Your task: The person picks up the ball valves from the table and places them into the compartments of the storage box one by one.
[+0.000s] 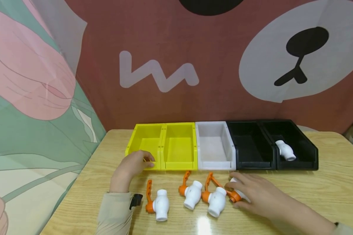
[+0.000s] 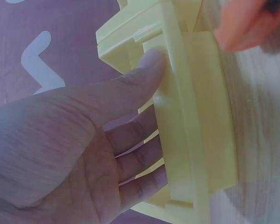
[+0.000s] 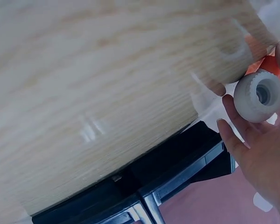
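My right hand [image 1: 256, 194] has its fingers and thumb around a white ball valve [image 3: 259, 96] with an orange lever, low over the table in front of the black bins. My left hand [image 1: 133, 165] is at the front of the leftmost yellow bin [image 1: 129, 143]. In the left wrist view its fingers [image 2: 142, 158] reach behind the bin's front lip, loosely extended, and the thumb lies over that lip. Three more ball valves stand between the hands: one at left [image 1: 161, 205], one in the middle [image 1: 193, 195], one beside the held valve [image 1: 217, 201].
Right of the leftmost bin are another yellow bin [image 1: 179, 165], a white bin [image 1: 216, 165] and two black bins, one left [image 1: 254, 165] and one right [image 1: 298, 165]. A white valve [image 1: 286, 150] lies in the right one. A printed cloth [image 1: 164, 104] hangs behind the wooden table [image 1: 335, 195].
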{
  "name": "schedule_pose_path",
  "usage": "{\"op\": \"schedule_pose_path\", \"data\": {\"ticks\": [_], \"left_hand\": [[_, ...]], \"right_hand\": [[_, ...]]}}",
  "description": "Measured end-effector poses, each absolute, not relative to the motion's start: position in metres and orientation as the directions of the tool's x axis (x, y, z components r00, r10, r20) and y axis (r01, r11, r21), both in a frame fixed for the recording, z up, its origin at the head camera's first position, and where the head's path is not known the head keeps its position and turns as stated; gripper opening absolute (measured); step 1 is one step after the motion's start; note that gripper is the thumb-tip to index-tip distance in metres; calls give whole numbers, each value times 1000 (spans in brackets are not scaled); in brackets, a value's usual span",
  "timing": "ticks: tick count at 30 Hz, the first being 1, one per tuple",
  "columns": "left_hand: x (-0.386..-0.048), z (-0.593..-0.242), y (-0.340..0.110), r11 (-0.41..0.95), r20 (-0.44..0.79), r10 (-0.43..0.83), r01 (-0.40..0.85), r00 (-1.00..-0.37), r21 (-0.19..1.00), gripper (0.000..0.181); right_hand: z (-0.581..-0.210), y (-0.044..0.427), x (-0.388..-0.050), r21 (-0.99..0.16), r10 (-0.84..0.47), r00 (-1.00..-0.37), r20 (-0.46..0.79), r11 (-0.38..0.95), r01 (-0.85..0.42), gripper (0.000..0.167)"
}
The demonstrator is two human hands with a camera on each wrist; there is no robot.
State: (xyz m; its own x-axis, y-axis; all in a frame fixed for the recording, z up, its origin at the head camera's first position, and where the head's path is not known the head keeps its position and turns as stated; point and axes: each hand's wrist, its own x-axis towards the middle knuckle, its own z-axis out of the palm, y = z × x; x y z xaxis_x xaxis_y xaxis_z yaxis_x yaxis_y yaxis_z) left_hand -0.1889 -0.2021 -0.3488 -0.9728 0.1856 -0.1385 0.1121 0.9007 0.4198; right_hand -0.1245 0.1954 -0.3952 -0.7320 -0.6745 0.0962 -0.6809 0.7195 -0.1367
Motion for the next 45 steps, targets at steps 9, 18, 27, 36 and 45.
{"op": "schedule_pose_path", "data": {"ticks": [9, 18, 27, 36, 45], "left_hand": [[-192, -350, -203, 894, -133, 196, 122, -971, 431, 11], [-192, -352, -205, 896, -144, 193, 115, -970, 428, 11], [-191, -351, -205, 899, -150, 191, 111, -970, 424, 13], [-190, -349, -204, 899, -147, 193, 115, -970, 422, 13], [-190, -350, -204, 897, -144, 198, 120, -970, 426, 13]], "right_hand": [[-392, 194, -128, -116, -694, -709, 121, 700, -705, 38], [-391, 194, -128, -60, -710, -685, 164, 686, -725, 30], [-388, 199, -126, -36, -716, -678, 167, 683, -730, 30], [-383, 203, -125, -35, -713, -686, 149, 689, -724, 31], [-379, 210, -123, 13, -709, -665, 233, 686, -727, 34]]}}
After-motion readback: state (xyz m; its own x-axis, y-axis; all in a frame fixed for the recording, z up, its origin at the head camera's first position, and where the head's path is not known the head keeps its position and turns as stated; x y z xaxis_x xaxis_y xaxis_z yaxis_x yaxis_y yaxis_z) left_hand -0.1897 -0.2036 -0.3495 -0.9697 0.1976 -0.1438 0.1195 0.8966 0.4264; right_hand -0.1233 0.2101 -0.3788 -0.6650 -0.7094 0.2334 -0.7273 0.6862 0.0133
